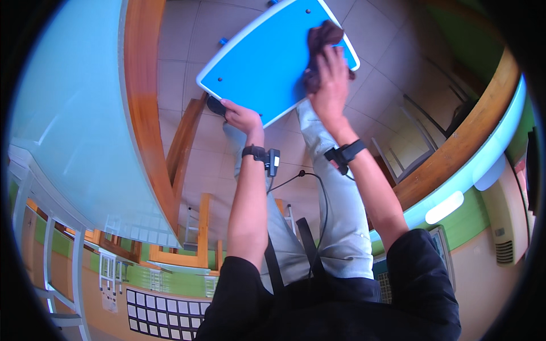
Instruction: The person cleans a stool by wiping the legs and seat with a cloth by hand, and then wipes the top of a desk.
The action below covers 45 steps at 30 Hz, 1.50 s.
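A blue board with a white rim (pixel 260 64), perhaps a stool or chair seat, lies before me at the top of the view, with small dark screw-like dots on its face. My left hand (pixel 242 116) grips its near left edge, thumb on top and the other fingers hidden beneath. On the right part of the board, my right hand (pixel 332 79) presses a bunched dark brown cloth (pixel 318 55) against the surface. Part of the cloth reaches over the right rim. Both wrists wear black straps with small devices, and a thin black cable hangs between them.
A glass-topped table with a wooden edge (pixel 143 85) stands at the left. Another curved wooden table edge (pixel 452 157) runs along the right, with a metal-framed chair (pixel 405 149) beneath it. Tiled floor (pixel 175 81) shows around the board. White metal stools (pixel 108 268) stand at the lower left.
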Tool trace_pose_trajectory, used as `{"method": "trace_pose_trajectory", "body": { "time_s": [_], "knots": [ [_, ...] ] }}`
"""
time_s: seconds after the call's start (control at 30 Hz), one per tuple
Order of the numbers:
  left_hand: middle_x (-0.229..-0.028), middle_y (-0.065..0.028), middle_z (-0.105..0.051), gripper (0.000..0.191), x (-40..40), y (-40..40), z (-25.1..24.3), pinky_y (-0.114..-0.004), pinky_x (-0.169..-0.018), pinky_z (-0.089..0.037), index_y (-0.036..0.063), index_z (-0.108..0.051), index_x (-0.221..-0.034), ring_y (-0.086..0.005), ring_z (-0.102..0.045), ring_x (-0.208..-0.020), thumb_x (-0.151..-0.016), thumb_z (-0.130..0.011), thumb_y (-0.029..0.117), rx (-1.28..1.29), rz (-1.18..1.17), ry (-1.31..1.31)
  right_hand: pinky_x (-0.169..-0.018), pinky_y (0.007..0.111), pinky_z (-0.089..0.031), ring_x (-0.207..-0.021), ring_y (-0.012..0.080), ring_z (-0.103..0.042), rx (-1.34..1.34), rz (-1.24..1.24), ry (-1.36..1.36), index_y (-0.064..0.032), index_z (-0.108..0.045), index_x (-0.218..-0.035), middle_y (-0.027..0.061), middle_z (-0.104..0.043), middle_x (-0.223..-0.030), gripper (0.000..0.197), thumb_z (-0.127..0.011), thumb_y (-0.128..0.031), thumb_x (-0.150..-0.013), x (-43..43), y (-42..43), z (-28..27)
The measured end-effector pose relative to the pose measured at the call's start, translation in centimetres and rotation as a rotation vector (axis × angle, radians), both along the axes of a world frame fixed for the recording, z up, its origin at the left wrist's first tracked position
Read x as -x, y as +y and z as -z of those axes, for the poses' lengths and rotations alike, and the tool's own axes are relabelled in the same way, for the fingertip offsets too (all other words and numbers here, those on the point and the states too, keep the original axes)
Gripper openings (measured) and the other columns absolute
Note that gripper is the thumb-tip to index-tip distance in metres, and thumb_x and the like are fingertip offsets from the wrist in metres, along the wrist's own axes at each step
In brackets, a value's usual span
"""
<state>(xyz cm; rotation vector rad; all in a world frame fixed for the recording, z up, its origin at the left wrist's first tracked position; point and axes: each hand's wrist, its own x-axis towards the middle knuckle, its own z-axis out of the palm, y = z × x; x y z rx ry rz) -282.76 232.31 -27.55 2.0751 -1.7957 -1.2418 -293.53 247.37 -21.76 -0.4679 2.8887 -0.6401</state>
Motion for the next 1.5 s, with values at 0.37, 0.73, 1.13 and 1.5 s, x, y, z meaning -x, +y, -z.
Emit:
{"method": "trace_pose_trajectory", "body": {
  "time_s": [0.37,0.73,1.13,1.5],
  "knots": [
    [-0.1,-0.0265,-0.065,0.052,4.8,-3.3,-1.7,-0.054,-0.081,-0.048,-0.0016,-0.052,-0.114,-0.0451,-0.062,-0.092,-0.104,-0.023,0.041,0.132,0.016,-0.306,-0.112,0.047,-0.033,-0.135,0.0365,-0.038,-0.109,-0.234,-0.077,0.0031,-0.057,-0.125,0.0162,-0.048,-0.138,0.052,-0.06,0.001,-0.072,3.0,2.0,-1.3],
    [-0.105,-0.0251,-0.065,0.055,3.9,-3.9,-0.8,-0.057,-0.086,-0.046,0.0014,-0.053,-0.118,-0.0456,-0.062,-0.096,-0.102,-0.02,0.042,0.133,0.019,-0.358,-0.113,0.049,-0.028,-0.135,0.0442,-0.032,-0.02,-0.204,-0.001,0.0103,-0.041,-0.134,0.0253,-0.033,-0.146,0.063,-0.063,-0.016,-0.081,8.5,-4.7,1.4],
    [-0.097,-0.0258,-0.066,0.049,3.5,-4.3,-1.4,-0.054,-0.077,-0.047,-0.0017,-0.053,-0.121,-0.0465,-0.062,-0.09,-0.1,-0.03,0.036,0.188,-0.002,-0.368,-0.115,0.049,-0.023,-0.139,0.0405,-0.03,0.023,-0.468,-0.139,0.0009,-0.04,-0.141,0.0229,-0.034,-0.148,0.06,-0.058,-0.024,-0.089,4.8,-6.4,1.0],
    [-0.088,-0.0271,-0.065,0.04,0.3,-4.0,1.1,-0.058,-0.067,-0.045,-0.0008,-0.051,-0.098,-0.0476,-0.062,-0.081,-0.099,-0.034,0.036,0.607,0.127,-0.446,-0.106,0.051,-0.03,-0.108,0.0423,-0.045,-0.08,-0.46,0.09,0.0014,-0.059,-0.098,0.0216,-0.053,-0.102,0.042,-0.061,-0.037,-0.082,5.2,-15.7,2.6]
  ]
}}
